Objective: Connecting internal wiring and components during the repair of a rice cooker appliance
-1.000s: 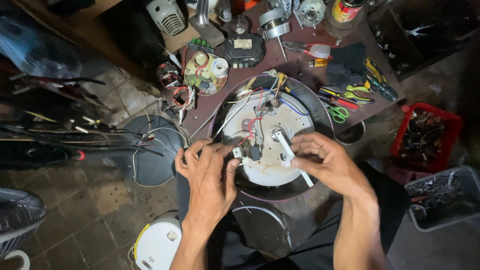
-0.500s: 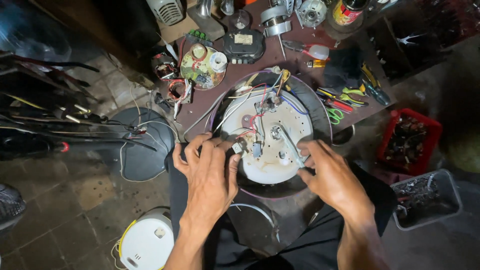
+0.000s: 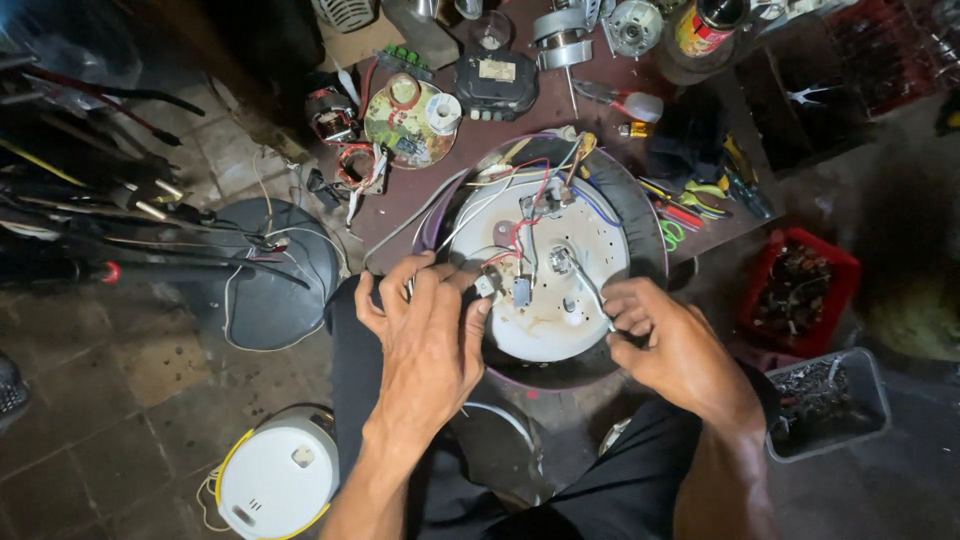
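An upturned round appliance (image 3: pixel 590 300) with a white base plate and dark purple rim rests on my lap and against the workbench. Red, blue and white wires (image 3: pixel 525 205) cross its base. My left hand (image 3: pixel 425 335) lies on the left rim, its fingers pinching a small white connector (image 3: pixel 487 285) beside a little switch part (image 3: pixel 520 292). My right hand (image 3: pixel 670 345) grips a thin metal tool (image 3: pixel 590 290) whose tip touches a fitting near the plate's middle.
The brown workbench (image 3: pixel 410 190) holds a round circuit board, motor parts, a black box, a spray can and pliers. A red crate (image 3: pixel 795 290) and grey bin (image 3: pixel 825 400) of scrap sit right. On the tiled floor lie a white round lid (image 3: pixel 280 475) and dark fan base (image 3: pixel 270 270).
The view has shifted slightly. My right hand has slid down and right along the tool. My left hand stays at the left rim on the connector.
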